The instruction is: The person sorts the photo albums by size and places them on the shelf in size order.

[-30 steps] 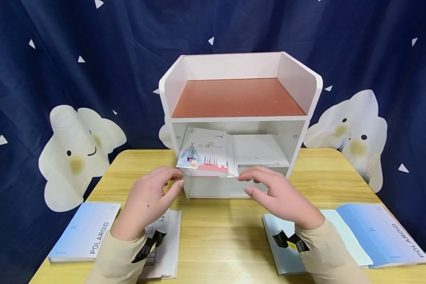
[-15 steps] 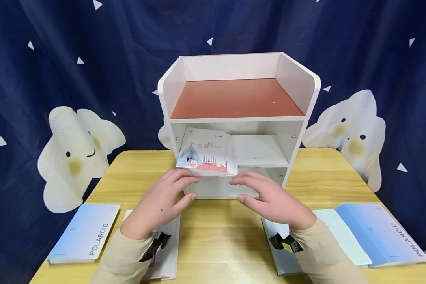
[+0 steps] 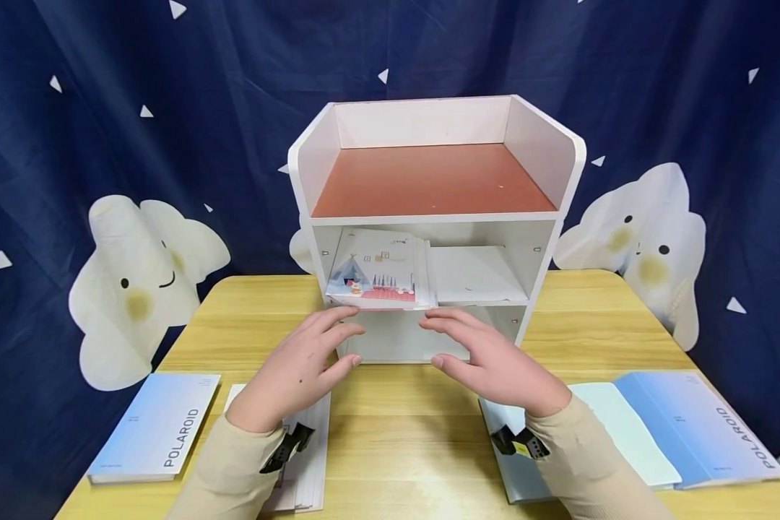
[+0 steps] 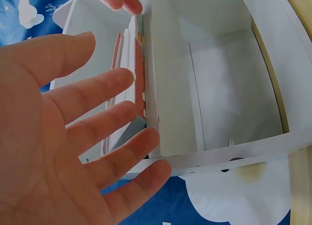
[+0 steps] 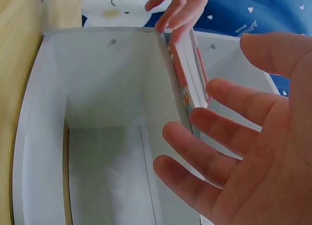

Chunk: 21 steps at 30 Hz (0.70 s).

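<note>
A picture book [image 3: 380, 267] with a tent on its cover lies flat on top of other thin books, on the left of the middle shelf [image 3: 477, 278] of a small white cabinet [image 3: 438, 216]. My left hand [image 3: 302, 365] is at the left of the stack's front edge, fingers spread and fairly straight. Opposite it, my right hand [image 3: 500, 365] has its fingertips right at the front right corner. In the left wrist view, fingertips of the left hand [image 4: 78, 122] overlap the red book edge [image 4: 139, 78]. Neither hand grips anything.
A blue POLAROID book [image 3: 156, 426] lies at the table's left, with a pile of white booklets [image 3: 312, 448] beside the left sleeve. Another blue POLAROID book [image 3: 702, 426] and a pale green one [image 3: 614, 426] lie at right. Behind hangs a dark blue curtain [image 3: 247, 108].
The stack of books has slid a little deeper into the middle shelf. Both hands have come closer together along its front edge.
</note>
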Each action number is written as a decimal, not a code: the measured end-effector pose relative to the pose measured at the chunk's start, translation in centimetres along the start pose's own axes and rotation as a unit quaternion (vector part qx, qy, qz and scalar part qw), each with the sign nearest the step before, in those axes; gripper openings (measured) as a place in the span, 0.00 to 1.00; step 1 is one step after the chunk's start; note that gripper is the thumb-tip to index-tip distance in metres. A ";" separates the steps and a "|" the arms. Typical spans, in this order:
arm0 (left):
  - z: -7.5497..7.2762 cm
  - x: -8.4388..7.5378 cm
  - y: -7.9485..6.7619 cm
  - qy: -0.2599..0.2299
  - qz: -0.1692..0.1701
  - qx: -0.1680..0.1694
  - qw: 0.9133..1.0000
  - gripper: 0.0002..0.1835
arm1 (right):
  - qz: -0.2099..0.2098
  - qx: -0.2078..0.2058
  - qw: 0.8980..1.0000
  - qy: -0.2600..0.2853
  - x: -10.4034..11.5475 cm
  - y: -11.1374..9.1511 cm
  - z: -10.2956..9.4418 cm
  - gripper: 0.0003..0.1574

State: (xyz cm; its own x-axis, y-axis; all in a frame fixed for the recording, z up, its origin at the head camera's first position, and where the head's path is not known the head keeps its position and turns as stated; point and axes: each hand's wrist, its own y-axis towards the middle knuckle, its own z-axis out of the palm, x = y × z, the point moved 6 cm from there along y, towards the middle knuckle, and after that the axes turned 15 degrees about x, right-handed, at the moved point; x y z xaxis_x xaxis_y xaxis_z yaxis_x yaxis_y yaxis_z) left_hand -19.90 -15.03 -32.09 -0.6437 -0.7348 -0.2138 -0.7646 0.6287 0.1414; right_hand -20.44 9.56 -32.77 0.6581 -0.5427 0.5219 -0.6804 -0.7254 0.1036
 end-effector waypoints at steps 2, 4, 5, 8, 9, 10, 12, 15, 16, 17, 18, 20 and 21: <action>0.1 0.1 0.0 0.001 -0.003 0.005 1.000 0.20 | 0.000 0.001 1.000 0.000 -0.1 0.0 0.1 0.33; 0.2 0.1 -0.1 0.001 -0.005 0.009 1.000 0.20 | 0.000 0.001 1.000 0.002 -0.1 0.1 0.2 0.33; 0.2 0.1 -0.1 0.000 -0.006 0.011 1.000 0.20 | -0.001 0.001 1.000 0.003 -0.2 0.1 0.2 0.33; 0.2 0.1 -0.2 -0.005 -0.012 0.018 1.000 0.20 | -0.003 0.001 1.000 0.006 -0.2 0.2 0.4 0.33; 0.2 0.1 -0.3 -0.007 -0.014 0.020 1.000 0.21 | -0.004 0.001 1.000 0.007 -0.2 0.2 0.4 0.32; 0.2 0.1 -0.3 -0.010 -0.015 0.022 1.000 0.21 | -0.004 0.002 1.000 0.007 -0.2 0.2 0.5 0.32; 0.2 0.1 -0.3 -0.016 -0.016 0.023 0.999 0.21 | -0.004 0.003 1.000 0.009 -0.2 0.3 0.5 0.32; 0.2 0.1 -0.4 -0.024 -0.012 0.023 0.999 0.22 | -0.002 0.004 1.000 0.010 -0.2 0.2 0.5 0.31; 0.2 0.0 -0.3 -0.027 -0.010 0.023 0.999 0.23 | -0.001 0.005 1.000 0.011 -0.1 0.1 0.5 0.31; 0.2 0.0 -0.3 -0.030 -0.008 0.022 0.999 0.23 | 0.001 0.006 1.000 0.009 -0.1 0.1 0.4 0.30; 0.2 0.0 -0.3 -0.033 -0.006 0.021 0.999 0.23 | 0.002 0.008 1.000 0.008 -0.1 0.0 0.3 0.30; 0.2 -0.1 -0.2 -0.039 -0.001 0.019 0.999 0.24 | 0.004 0.013 1.000 0.007 -0.2 -0.2 0.2 0.29; 0.2 -0.2 -0.1 -0.042 0.002 0.020 0.999 0.24 | 0.005 0.017 1.000 0.009 -0.3 -0.3 0.1 0.29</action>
State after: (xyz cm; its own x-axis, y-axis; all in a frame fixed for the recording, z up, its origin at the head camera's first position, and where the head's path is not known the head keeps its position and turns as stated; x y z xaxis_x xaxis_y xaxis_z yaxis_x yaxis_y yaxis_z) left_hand -19.68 -14.89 -32.30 -0.6405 -0.7093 -0.2943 -0.7593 0.6422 0.1049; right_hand -20.38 9.88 -33.05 0.6451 -0.5428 0.5379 -0.6754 -0.7342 0.0692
